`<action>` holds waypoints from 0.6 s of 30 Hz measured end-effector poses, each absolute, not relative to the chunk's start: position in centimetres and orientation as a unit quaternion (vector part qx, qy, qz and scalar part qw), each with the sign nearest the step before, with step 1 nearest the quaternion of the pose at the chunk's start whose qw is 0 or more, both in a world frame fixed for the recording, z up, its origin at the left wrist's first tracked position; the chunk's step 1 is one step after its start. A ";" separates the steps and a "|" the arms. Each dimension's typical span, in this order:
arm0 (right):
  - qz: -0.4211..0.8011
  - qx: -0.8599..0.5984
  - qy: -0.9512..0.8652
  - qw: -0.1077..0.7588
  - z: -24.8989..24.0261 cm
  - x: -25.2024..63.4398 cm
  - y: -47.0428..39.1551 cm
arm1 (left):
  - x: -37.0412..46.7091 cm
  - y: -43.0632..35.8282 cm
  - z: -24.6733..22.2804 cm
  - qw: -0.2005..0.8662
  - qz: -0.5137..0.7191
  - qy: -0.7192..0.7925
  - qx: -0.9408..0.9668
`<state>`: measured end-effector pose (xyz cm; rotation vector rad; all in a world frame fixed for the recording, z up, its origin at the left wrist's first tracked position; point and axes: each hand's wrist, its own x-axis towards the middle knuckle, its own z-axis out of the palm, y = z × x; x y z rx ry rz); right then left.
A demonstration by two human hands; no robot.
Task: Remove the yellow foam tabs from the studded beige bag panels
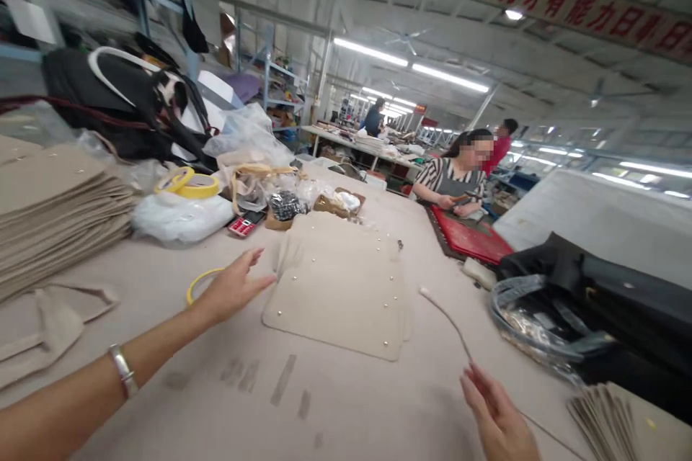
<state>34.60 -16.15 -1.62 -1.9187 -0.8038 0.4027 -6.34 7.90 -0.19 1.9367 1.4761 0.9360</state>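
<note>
My left hand (pixel 232 289) is open, its fingers stretched toward the left edge of a stack of beige panels (pixel 335 295) with small metal studs. Whether the fingertips touch the stack I cannot tell. Partly hidden behind that hand, a yellow tape roll (pixel 195 282) lies on the table. At the lower right, my right hand (pixel 500 418) has its fingers closed on a thin cord-like strip (pixel 451 320) with a thicker pale end. The strip's far end points up toward the panels, and its other part runs out behind the hand to the lower right.
Tall piles of beige pieces (pixel 59 209) stand at left, smaller ones (pixel 605 418) at lower right. More yellow tape rolls (pixel 197 186) sit on a plastic bag (pixel 181 217). Black bags (pixel 610 302) line the right edge. A person (pixel 459 173) works across the table beside a red board (pixel 470 234).
</note>
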 end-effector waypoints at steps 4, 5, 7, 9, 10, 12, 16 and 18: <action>0.188 -0.761 -0.386 0.486 -2.1 34.9 -6.4 | -1.2 12.5 -1.2 0.236 0.319 0.571 0.718; 0.186 -0.762 -0.397 0.477 -2.4 35.0 -4.3 | -0.5 13.5 -1.4 0.237 0.323 0.581 0.708; 0.178 -0.766 -0.406 0.465 -3.0 35.1 -0.8 | 0.5 15.1 -1.8 0.249 0.336 0.593 0.688; 0.173 -0.769 -0.404 0.465 -3.8 35.2 1.9 | 1.0 16.1 -2.2 0.266 0.339 0.595 0.678; 0.172 -0.769 -0.401 0.467 -4.2 35.2 2.9 | 1.2 16.5 -2.4 0.274 0.334 0.596 0.677; 0.177 -0.765 -0.403 0.470 -4.8 34.8 4.4 | 1.5 16.7 -2.8 0.286 0.323 0.600 0.674; 0.167 -0.747 -0.454 0.456 -5.6 32.4 5.6 | 1.9 16.0 -3.5 0.285 0.319 0.569 0.703; 0.157 -0.743 -0.474 0.445 -5.8 31.6 5.7 | 1.7 15.7 -3.8 0.289 0.320 0.541 0.722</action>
